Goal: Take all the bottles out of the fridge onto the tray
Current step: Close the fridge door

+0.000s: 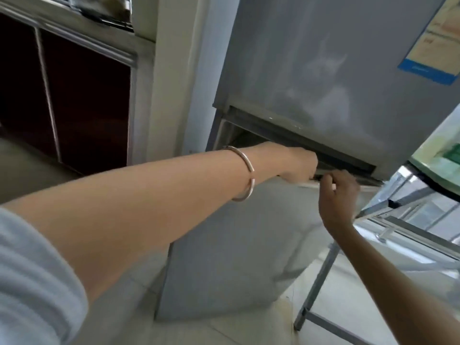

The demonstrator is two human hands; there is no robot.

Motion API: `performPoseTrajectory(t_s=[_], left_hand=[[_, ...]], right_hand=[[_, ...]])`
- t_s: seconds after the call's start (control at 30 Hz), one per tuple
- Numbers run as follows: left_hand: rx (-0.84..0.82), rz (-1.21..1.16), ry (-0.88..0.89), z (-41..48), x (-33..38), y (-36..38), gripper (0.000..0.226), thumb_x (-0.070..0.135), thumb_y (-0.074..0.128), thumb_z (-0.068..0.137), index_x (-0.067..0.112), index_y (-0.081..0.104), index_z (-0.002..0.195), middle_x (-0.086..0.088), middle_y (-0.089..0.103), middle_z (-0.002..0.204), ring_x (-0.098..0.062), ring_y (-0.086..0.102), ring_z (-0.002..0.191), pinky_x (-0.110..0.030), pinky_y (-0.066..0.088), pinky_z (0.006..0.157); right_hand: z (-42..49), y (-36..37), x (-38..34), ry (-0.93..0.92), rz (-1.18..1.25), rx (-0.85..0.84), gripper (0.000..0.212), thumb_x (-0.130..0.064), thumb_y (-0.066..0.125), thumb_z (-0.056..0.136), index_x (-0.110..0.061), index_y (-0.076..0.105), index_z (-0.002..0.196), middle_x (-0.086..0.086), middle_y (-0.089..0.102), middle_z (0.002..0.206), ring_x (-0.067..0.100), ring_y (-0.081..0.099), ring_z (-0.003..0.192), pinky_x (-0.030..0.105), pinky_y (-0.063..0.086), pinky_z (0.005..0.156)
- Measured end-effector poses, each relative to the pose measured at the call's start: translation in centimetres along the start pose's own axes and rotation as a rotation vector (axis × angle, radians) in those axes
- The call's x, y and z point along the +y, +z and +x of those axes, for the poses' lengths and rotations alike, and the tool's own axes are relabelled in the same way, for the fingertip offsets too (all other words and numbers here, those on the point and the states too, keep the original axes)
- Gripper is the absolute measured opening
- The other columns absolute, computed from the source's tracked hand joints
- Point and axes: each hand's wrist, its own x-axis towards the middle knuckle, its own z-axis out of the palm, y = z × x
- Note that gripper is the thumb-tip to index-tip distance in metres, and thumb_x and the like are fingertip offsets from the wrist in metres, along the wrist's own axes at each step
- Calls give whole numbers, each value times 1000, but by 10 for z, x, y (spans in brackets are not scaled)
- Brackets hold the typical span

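A grey two-door fridge (323,70) fills the upper right, both doors closed. My left hand (296,165), with a metal bangle on the wrist, reaches into the dark gap between the upper door and the lower door (236,245); its fingers curl over the lower door's top edge. My right hand (338,192) is at the same edge just to the right, fingers curled on the door's lip. No bottles and no tray show.
A glass-topped table (410,220) on metal legs stands close to the right of the fridge. A dark red cabinet (74,95) is at the left, past a pale wall column. Light floor tiles lie below.
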Motion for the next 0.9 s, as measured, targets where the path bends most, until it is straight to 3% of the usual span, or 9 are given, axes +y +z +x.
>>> performPoseTrajectory(t_s=[0.07,0.13,0.2,0.3,0.57,0.9], left_hand=[[117,-19,-92,1,-12,11,20,11,47,93,15,66,88,-7,65,87,-29,62,86,-36,48,70],[241,74,-104,6,-27,31,36,9,48,92,16,57,126,-12,61,125,-34,56,117,-44,48,94],[248,261,-68,13,-46,50,64,12,49,94,13,22,152,-10,24,159,-28,21,147,-47,22,118],[275,414,-70,24,-70,66,84,21,51,94,12,-7,154,-6,-9,163,-23,-11,150,-51,-1,121],[311,418,-135,51,-91,77,107,33,61,79,12,-15,152,-5,-16,162,-23,-17,149,-51,0,121],[262,336,-175,48,-81,67,108,40,61,80,14,-14,153,-2,-17,162,-21,-16,149,-46,4,121]], right_hand=[[2,22,2,-44,-102,31,24,-13,40,91,-12,46,68,7,44,67,21,40,70,39,33,74],[5,38,11,-121,-196,15,27,-22,38,95,-7,56,82,14,54,82,28,48,81,41,36,83],[9,48,22,-210,-346,-73,38,-33,38,95,-3,59,104,17,59,101,33,52,97,43,36,94],[17,56,32,-299,-526,-179,51,-41,45,91,-4,51,126,16,56,121,33,49,116,46,29,109],[31,77,34,-247,-718,-254,77,-50,50,81,-4,37,142,16,46,139,36,38,132,47,16,118],[34,69,26,-240,-692,-354,90,-52,50,80,-3,23,150,18,34,150,37,26,140,46,6,121]])
